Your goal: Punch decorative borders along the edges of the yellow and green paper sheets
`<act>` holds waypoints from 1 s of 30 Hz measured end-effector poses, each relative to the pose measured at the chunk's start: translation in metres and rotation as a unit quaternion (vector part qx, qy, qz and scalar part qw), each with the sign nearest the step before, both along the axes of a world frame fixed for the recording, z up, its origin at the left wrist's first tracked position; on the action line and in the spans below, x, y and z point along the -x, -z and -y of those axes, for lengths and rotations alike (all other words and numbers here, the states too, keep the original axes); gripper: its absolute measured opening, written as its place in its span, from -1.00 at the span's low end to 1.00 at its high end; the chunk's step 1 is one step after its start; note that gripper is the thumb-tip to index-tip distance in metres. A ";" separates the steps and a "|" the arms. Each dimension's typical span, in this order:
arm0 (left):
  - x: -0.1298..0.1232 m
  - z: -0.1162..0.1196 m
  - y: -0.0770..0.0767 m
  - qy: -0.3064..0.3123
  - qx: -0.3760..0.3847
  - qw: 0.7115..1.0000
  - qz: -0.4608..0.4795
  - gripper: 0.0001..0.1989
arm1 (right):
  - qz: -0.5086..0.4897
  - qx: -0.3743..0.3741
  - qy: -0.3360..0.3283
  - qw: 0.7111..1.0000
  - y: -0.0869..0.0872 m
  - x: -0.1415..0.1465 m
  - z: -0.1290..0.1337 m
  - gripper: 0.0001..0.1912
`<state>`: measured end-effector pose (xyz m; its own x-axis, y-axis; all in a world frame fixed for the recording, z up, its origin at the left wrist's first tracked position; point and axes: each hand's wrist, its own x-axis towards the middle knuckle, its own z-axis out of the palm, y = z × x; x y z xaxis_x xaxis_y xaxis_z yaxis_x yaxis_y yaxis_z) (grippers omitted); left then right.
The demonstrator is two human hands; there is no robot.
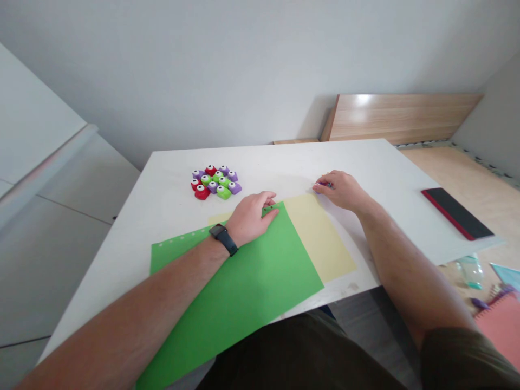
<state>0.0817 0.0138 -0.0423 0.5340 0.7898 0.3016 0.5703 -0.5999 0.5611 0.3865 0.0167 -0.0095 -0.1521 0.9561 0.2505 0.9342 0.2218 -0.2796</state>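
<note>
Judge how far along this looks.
Done: red, green and purple pieces with eyes sit grouped. In progress: the right hand pinches something small and purple; the left hand touches the green sheet. Outstanding: that purple thing sits apart from the group; anything further isn't clear.

**Plain room around a white table**

Behind the white table [276, 162] rises a smooth, pale grey wall [244, 70]. Left of it stand pale panels [60, 206] with dark seams; beyond its right rear corner, a glossy wood-grain board [398, 116] catches a bright reflection. Grey wood-look flooring [365, 319] shows below its front edge.
</note>
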 end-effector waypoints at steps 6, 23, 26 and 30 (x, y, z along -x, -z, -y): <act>0.000 0.001 -0.001 0.000 -0.002 1.000 -0.004 -0.64 | -0.013 -0.017 0.008 1.000 -0.003 0.002 0.002 -0.67; -0.001 0.001 -0.002 -0.003 0.014 1.000 0.004 -0.63 | -0.347 0.091 0.152 0.921 0.003 0.002 -0.003 -0.39; -0.001 0.002 -0.003 -0.004 0.016 1.000 0.004 -0.63 | -0.420 0.127 0.136 0.888 0.001 0.003 -0.004 -0.42; 0.000 0.002 -0.004 -0.006 0.018 1.000 0.002 -0.63 | -0.483 0.141 0.133 0.854 -0.006 0.005 -0.002 -0.48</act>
<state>0.0819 0.0121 -0.0379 0.5230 0.8068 0.2747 0.5748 -0.5719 0.5853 0.3816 0.0191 -0.0034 0.2260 0.9679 -0.1098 0.2450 -0.1655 -0.9553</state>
